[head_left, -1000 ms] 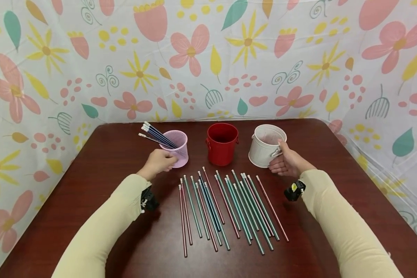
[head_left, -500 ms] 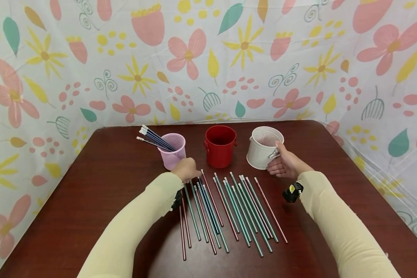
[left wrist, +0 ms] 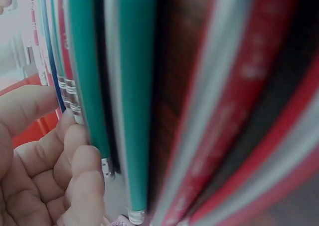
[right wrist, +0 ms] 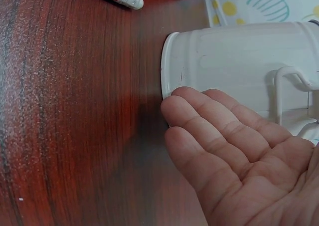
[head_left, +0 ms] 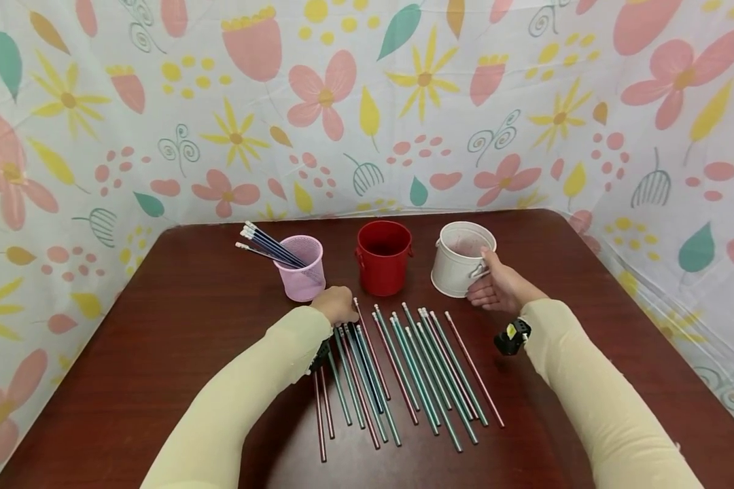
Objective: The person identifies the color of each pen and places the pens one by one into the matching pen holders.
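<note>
My left hand (head_left: 336,304) is at the eraser ends of the pencils lying in a row on the table. In the left wrist view its thumb and fingers pinch a dark blue pencil (left wrist: 51,56) near the top, among green pencils (left wrist: 135,96) and red ones. Behind that hand stands a pink mesh pen holder (head_left: 302,284) with several dark blue pencils (head_left: 274,246) leaning in it. At the right, my right hand (head_left: 501,285) rests against a white metal bucket (head_left: 448,273), fingers nearly straight along its side and thumb by the rim.
A red bucket (head_left: 384,270) stands between the pink holder and the white bucket. Several green and red pencils (head_left: 425,380) lie side by side on the dark wooden table (head_left: 177,326). A flowered cloth (head_left: 367,122) hangs behind the table.
My left hand has moved right from beside the pink holder to the pencil tops, where it now pinches a dark blue pencil. The right hand stays at the white bucket.
</note>
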### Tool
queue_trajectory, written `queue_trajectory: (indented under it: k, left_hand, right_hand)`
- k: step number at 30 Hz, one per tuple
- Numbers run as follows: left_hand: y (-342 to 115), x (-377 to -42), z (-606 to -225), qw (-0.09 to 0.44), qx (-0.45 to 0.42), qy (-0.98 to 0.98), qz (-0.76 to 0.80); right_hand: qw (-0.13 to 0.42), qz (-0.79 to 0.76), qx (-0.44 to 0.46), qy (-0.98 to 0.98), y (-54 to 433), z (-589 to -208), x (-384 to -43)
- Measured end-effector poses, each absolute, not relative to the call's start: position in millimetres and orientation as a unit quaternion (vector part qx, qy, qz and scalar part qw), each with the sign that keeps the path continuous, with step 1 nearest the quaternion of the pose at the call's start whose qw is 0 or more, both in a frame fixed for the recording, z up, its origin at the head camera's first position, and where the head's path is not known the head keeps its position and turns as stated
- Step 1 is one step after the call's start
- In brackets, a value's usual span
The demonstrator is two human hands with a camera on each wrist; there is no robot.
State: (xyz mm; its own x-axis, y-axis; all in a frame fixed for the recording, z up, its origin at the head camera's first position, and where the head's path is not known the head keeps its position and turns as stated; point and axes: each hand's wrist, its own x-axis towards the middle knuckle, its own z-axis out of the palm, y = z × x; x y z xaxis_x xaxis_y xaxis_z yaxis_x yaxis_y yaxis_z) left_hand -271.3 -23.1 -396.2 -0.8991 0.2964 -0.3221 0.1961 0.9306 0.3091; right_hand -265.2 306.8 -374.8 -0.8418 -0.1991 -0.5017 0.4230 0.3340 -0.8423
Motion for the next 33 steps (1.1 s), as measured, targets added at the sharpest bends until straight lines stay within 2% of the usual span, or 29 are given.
queue_trajectory:
  k: [11, 16, 26, 33]
  left_hand:
    - [-26.8, -265.7, -392.2, 0.214, 0.107, 0.957, 0.165]
    - [-29.4, -265.7, -391.1, 0.199, 0.109, 0.951, 0.21]
    - [-33.6, -269.1, -375.3, 0.156, 0.072, 0.876, 0.45]
    - [-38.2, -260.3, -357.1, 0.156, 0.063, 0.775, 0.609]
  right_hand:
    - [0.27, -0.577, 0.075, 0.767, 306.1, -376.1, -266.2]
    - [0.267, -0.577, 0.076, 0.768, 306.6, -374.8, -265.6]
    - [0.272, -0.575, 0.067, 0.769, 306.5, -374.3, -265.2]
    - [0.271, -0.573, 0.067, 0.771, 305.7, -373.8, -265.1]
